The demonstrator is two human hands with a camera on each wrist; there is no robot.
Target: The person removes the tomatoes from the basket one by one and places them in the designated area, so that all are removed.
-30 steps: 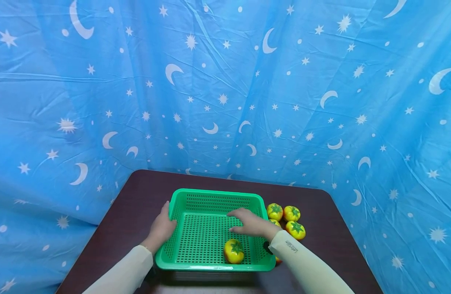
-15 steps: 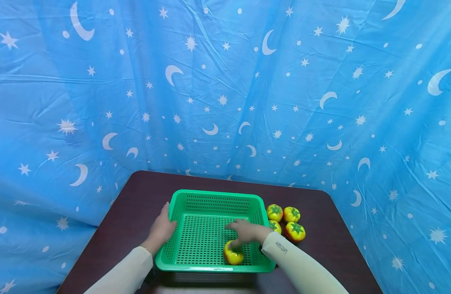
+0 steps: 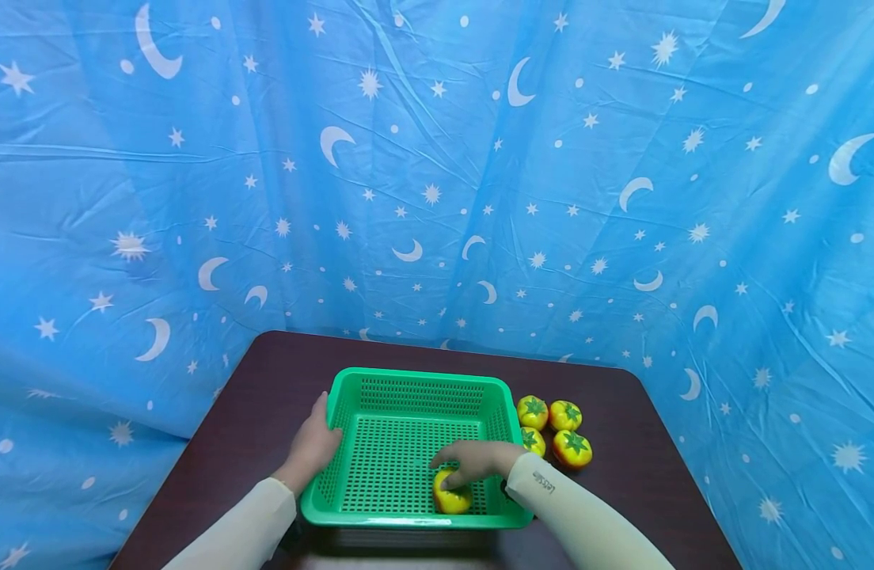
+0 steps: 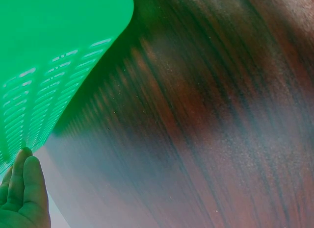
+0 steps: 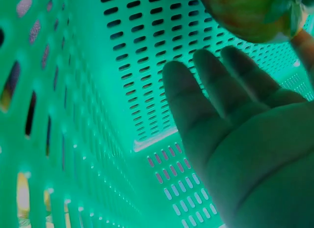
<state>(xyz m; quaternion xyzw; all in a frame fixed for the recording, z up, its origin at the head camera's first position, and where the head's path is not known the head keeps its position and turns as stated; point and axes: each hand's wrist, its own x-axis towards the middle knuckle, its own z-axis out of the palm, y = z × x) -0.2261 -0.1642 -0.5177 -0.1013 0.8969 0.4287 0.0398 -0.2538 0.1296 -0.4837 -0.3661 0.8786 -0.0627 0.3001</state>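
Observation:
A green plastic basket with slotted walls and floor stands on the table. One yellow-and-red tomato with a green star-shaped top lies in its near right part. My left hand grips the basket's left side, thumb over the rim and fingers along the outer wall; in the left wrist view the fingertips meet the slotted side. My right hand reaches in over the right wall. Its thumb lies on the tomato, while the fingers stretch out loosely beyond, fairly straight in the right wrist view.
Outside the basket's right wall several more tomatoes sit grouped on the dark brown table. A blue curtain with white moons and stars hangs behind the table and at both sides.
My right hand has come nearer inside the basket, from beyond the tomato to over it, and its thumb now touches the top. The left hand and basket have stayed put.

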